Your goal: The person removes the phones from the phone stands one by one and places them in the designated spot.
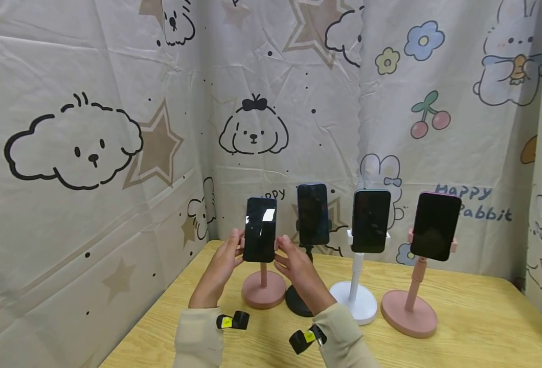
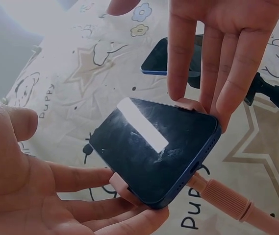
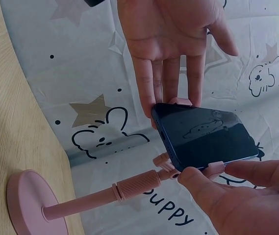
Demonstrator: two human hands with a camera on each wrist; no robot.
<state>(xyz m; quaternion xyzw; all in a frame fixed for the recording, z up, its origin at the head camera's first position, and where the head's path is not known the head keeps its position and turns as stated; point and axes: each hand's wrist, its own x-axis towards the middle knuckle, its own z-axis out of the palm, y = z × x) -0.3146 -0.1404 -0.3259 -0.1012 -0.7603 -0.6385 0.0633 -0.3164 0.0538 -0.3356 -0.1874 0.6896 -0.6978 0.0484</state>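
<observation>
Leftmost smartphone (image 1: 260, 232): near upright, dark screen facing the wearer, seated in the pink clamp (image 2: 123, 189) of the leftmost pink phone stand (image 1: 264, 295), on a wood-grain table (image 1: 243, 350).
Left hand (image 1: 218, 266): fingers extended at the clamp's left side, thumb held away; not gripping.
Right hand (image 1: 300, 268): fingers extended at the clamp's right side, thumb likewise apart.
Clamp: uneven pressure from the two hands could pull one side loose and let the phone slide out; with neither thumb closed on it, a catch might come late.
Ridged collar (image 3: 139, 185): on the stem below the phone; a sideways push could probably twist or lower the top.
Round pink base: no hand steadies it, so a hard tug above might tip the stand.
Black phone stand (image 1: 300, 302): just right of the pink one, partly behind the right hand and forearm; a careless swing outward could knock it and its own smartphone (image 1: 313, 214).
</observation>
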